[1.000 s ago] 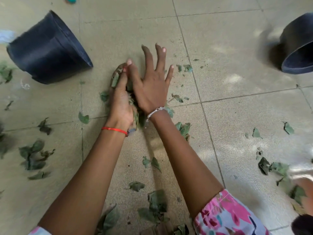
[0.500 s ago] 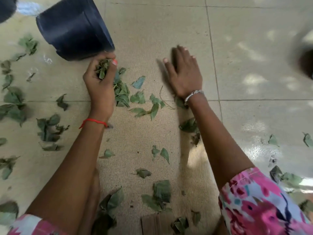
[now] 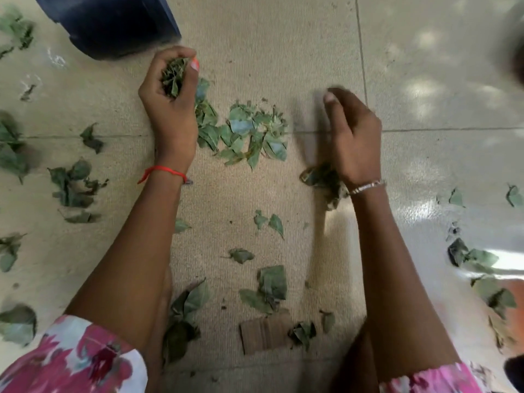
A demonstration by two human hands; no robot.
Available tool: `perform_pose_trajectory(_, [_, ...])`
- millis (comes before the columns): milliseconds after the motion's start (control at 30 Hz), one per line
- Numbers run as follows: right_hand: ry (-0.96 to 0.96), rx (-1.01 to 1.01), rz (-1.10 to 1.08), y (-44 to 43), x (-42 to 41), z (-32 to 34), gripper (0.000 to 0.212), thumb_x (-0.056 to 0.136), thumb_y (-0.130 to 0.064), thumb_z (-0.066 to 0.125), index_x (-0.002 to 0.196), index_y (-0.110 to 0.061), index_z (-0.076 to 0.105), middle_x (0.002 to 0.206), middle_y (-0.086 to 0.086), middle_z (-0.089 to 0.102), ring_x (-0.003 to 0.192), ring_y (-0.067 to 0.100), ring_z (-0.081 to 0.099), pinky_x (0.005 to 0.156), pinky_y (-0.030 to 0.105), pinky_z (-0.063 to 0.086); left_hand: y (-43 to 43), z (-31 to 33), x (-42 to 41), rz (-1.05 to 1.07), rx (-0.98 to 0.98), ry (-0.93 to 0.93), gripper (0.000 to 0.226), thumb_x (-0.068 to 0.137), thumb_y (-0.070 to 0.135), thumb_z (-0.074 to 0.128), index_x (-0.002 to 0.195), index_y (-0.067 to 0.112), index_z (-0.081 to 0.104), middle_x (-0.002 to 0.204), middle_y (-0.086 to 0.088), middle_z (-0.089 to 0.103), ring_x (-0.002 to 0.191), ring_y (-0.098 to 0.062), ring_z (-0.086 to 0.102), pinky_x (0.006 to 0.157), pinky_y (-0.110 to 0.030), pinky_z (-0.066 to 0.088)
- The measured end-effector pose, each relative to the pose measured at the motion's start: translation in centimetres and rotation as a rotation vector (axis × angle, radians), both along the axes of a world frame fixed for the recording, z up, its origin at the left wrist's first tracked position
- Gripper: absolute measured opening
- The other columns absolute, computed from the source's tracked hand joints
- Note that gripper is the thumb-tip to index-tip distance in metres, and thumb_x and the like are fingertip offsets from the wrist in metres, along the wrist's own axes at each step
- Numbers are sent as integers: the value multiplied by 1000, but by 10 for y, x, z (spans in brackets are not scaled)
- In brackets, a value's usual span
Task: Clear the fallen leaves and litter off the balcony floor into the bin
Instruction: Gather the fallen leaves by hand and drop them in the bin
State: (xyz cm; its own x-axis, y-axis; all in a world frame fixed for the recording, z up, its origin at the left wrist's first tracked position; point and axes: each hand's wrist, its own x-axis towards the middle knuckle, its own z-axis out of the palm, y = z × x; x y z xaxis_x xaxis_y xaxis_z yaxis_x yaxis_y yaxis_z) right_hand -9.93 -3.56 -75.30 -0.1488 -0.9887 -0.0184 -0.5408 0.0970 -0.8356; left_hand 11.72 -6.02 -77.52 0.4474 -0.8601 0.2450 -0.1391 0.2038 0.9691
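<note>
Top-left, bin (image 3: 113, 21) | our L hand (image 3: 170, 112) beside it, clamped on leaf bunch (image 3: 172, 78) | leaf pile (image 3: 249, 134) on floor (image 3: 269, 38) btwn hands | R hand (image 3: 354, 140) blurred, grip can't tell | risk: we shed leaves short of bin, fist overfull, bits poking out.

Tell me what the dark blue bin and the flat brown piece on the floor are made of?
The dark blue bin looks like plastic: smooth, matte, evenly coloured wall. The flat brown piece seems cardboard: dull brown with straight fold lines, though blur leaves it open.
</note>
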Motion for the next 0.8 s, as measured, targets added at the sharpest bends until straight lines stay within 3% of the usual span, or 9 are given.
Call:
perform_pose_trajectory(67, [214, 61, -5, 19, -3, -12, 64, 91, -53, 36, 139, -11, 38, 146, 5, 39, 128, 12, 40, 106, 29, 35, -1, 0, -2, 8, -8, 1, 14, 87, 4, 57, 92, 17, 59, 90, 1, 61, 89, 4, 58, 85, -19, 46])
perform_pose_trajectory(100, [346, 81, 21, 28, 4, -16, 74, 89, -59, 30, 144, -10, 28, 153, 6, 26, 139, 16, 26, 115, 37, 23, 0, 0, -2, 16, -8, 5, 14, 87, 4, 58, 92, 17, 59, 90, 1, 61, 89, 3, 58, 85, -20, 46])
perform_pose_trajectory(200, [520, 83, 102, 40, 39, -21, 92, 82, -72, 18, 149, -9, 10, 157, 6, 6, 145, 16, 2, 118, 33, -4, 0, -1, -2, 27, 1, 12, 13, 87, 4, 59, 92, 16, 60, 90, 1, 62, 90, 1, 59, 85, -22, 46])
perform_pose_trajectory(300, [536, 22, 176, 38, 70, -24, 94, 84, -72, 29, 148, -7, 7, 157, 9, 6, 145, 19, 2, 117, 34, -4, 0, 0, -2, 32, 16, 9, 12, 86, 5, 59, 91, 16, 60, 91, 2, 63, 90, 0, 59, 86, -22, 47])
perform_pose_trajectory(400, [558, -75, 301, 19, 85, -26, 101, 77, -75, 42, 147, -6, 17, 155, 12, 17, 144, 23, 12, 118, 38, 4, 1, 0, -3, 23, 25, -10, 9, 87, 6, 57, 92, 14, 60, 90, 4, 62, 90, 4, 58, 86, -19, 45])
perform_pose_trajectory(500, [580, -166, 457, 3, 93, -32, 84, 80, -67, 49, 142, -12, 34, 150, 12, 30, 142, 26, 21, 117, 38, 10, 2, 1, -2, 4, 29, -40, 9, 89, 6, 56, 95, 10, 59, 90, 5, 60, 90, 5, 57, 86, -16, 43])
perform_pose_trajectory(600, [457, -314, 481, -1, 99, -35, 50, 85, -38, 62, 122, -6, 55, 132, 16, 51, 129, 30, 43, 108, 35, 30, 1, 0, -3, -2, 34, -51, 10, 89, 4, 55, 96, 10, 59, 90, 5, 60, 89, 6, 56, 85, -15, 43])
perform_pose_trajectory(700, [352, -396, 500, 0, 105, -37, 27, 83, -13, 65, 106, 0, 60, 113, 16, 58, 112, 28, 56, 92, 27, 42, 1, 0, -4, 15, 40, -46, 10, 88, 3, 55, 97, 8, 60, 89, 6, 60, 88, 6, 56, 84, -15, 43])
perform_pose_trajectory(800, [236, -344, 501, 1, 105, -34, 21, 82, 5, 57, 103, 3, 59, 110, 17, 58, 99, 27, 59, 78, 24, 44, 2, -1, -11, 65, 18, -1, 11, 88, 2, 55, 96, 8, 60, 88, 5, 60, 87, 5, 57, 84, -17, 44])
